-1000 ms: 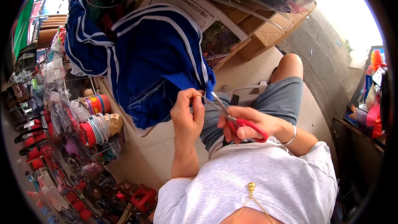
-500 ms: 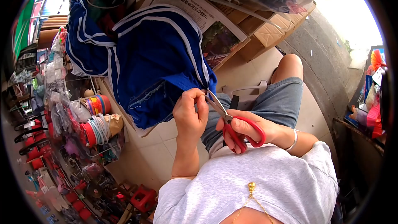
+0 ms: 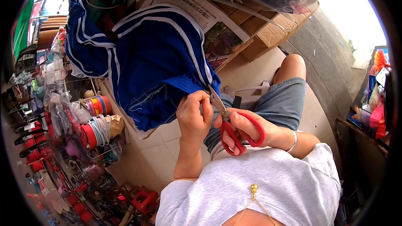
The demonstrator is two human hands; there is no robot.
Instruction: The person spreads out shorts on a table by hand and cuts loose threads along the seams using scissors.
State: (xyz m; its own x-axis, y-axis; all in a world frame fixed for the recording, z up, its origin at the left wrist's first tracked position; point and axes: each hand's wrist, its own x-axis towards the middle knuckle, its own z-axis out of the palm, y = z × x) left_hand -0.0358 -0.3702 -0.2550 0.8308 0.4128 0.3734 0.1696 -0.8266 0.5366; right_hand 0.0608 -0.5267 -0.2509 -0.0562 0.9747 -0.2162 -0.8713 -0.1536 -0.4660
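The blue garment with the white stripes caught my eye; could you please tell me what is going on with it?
A person is working at the edge of the blue garment with red-handled scissors, held in the right hand. The left hand is pinched at that edge, close to the blade tips; what lies between its fingers is too small to tell. The rest of the garment lies spread out beside a newspaper.
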